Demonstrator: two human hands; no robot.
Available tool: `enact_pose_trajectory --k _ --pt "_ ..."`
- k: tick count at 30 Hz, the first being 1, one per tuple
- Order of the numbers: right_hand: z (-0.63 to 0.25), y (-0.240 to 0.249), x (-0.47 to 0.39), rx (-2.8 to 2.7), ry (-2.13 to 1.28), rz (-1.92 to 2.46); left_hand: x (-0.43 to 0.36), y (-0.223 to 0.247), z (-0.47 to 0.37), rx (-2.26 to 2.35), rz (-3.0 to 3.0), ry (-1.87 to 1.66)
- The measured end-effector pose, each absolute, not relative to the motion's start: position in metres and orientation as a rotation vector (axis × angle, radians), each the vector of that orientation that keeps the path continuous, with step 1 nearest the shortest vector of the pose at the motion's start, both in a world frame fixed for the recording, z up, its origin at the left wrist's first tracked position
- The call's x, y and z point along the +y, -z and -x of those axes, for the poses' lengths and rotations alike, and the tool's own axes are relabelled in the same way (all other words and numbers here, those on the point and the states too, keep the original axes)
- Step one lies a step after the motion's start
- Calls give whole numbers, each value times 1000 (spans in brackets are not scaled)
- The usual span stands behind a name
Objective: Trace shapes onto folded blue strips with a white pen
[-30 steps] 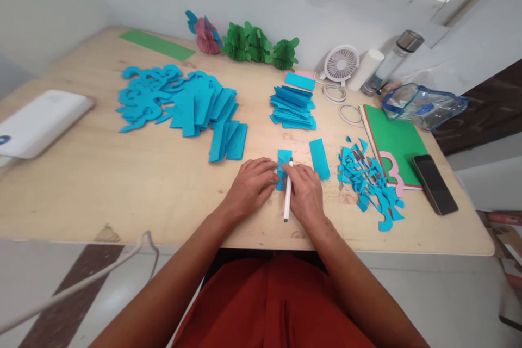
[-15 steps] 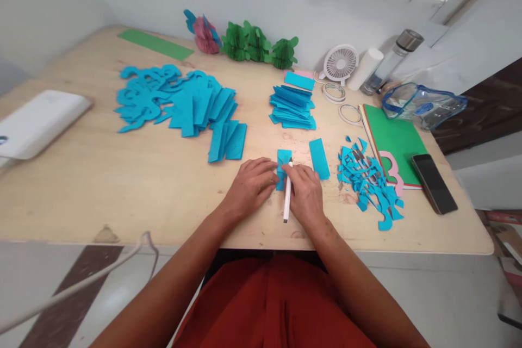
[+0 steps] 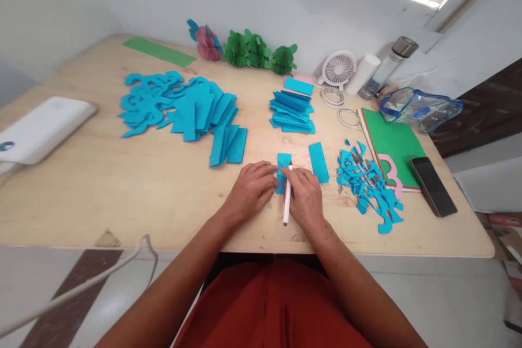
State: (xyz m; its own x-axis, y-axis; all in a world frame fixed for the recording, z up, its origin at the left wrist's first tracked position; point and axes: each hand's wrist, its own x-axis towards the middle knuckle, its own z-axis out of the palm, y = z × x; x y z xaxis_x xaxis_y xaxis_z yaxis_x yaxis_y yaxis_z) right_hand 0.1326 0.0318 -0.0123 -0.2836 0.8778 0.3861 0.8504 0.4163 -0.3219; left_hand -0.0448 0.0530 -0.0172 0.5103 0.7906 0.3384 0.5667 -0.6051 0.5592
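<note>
A small blue paper strip (image 3: 284, 159) lies in front of me between my hands, with lines or a fold showing on it. My left hand (image 3: 253, 187) rests on the table and holds the strip at its left edge with the fingertips. In my right hand (image 3: 305, 191) is a slim white marker (image 3: 287, 204) with dark ends, slanting over the strip's right side. The right fingertips also touch the paper; the lower part of the strip is partly hidden by my fingers. Another blue paper piece (image 3: 318, 162) lies just beyond my right hand.
Blue folded papers (image 3: 291, 111) are stacked ahead; blue cut-outs (image 3: 150, 98) and folded pieces (image 3: 228, 144) spread leftward. Right are blue scraps (image 3: 362, 174), green paper (image 3: 393, 133) and a phone (image 3: 433, 186). Behind stand a fan (image 3: 338, 68), a bottle (image 3: 389, 68) and green paper shapes (image 3: 247, 49).
The view has tilted slightly, so everything sits a little lower in the picture. Both hands, the marker and the strip keep nearly the same places relative to each other.
</note>
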Motion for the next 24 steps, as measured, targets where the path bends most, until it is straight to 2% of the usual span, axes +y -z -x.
enact_pose_trajectory --k 13,24 --pt "-132 12 32 -2195 -46 1481 54 19 44 1155 -2267 -895" --pt "-131 11 32 -2206 -30 1496 55 22 45 1167 -2294 -826"
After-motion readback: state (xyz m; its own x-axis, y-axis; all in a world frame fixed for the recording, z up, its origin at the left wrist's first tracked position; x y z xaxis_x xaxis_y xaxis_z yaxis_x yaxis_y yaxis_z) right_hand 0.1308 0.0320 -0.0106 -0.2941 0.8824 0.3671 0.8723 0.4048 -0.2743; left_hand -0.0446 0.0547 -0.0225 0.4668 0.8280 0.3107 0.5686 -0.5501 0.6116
